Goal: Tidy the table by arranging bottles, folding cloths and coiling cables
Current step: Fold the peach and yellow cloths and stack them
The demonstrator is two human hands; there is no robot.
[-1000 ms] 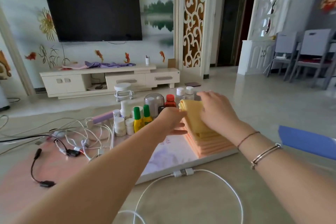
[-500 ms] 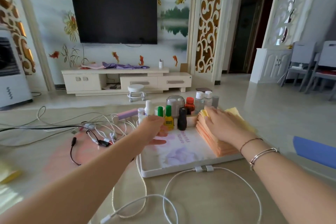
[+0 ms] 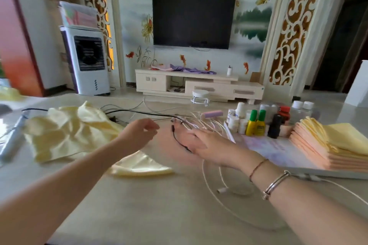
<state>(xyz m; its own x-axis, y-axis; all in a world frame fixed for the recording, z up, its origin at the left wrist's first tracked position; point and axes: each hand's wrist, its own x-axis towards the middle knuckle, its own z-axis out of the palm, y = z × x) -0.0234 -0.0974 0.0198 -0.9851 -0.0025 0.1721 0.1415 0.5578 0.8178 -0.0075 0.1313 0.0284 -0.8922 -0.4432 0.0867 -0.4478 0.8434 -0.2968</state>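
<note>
Pale yellow cloth (image 3: 65, 131) lay crumpled and unfolded on the bench (image 3: 159, 205), to the left of both hands; a second, smaller yellow piece (image 3: 139, 167) lay flatter just below the left forearm. The left hand (image 3: 137, 133) hovered above the bench with fingers loosely curled and thumb near the fingertips; whether it pinched a thin wire could not be told through motion blur. The right hand (image 3: 201, 143) was spread open, palm turned left, fingers straight, close over a short black cable (image 3: 176, 137) that curved down between the two hands. Contact between the right palm and that cable could not be confirmed.

A tangle of white cables (image 3: 201, 123) lay just beyond the right hand's fingertips, and a long black cable (image 3: 139, 113) ran across the bench behind both hands. A white cable loop (image 3: 211, 183) lay on the bench beneath the right wrist.

To the right of the right hand stood a tray (image 3: 318, 172). Small bottles (image 3: 256, 123) were grouped upright at its far left corner, and a stack of folded orange and yellow cloths (image 3: 318, 149) sat on its right side, well apart from both hands.
</note>
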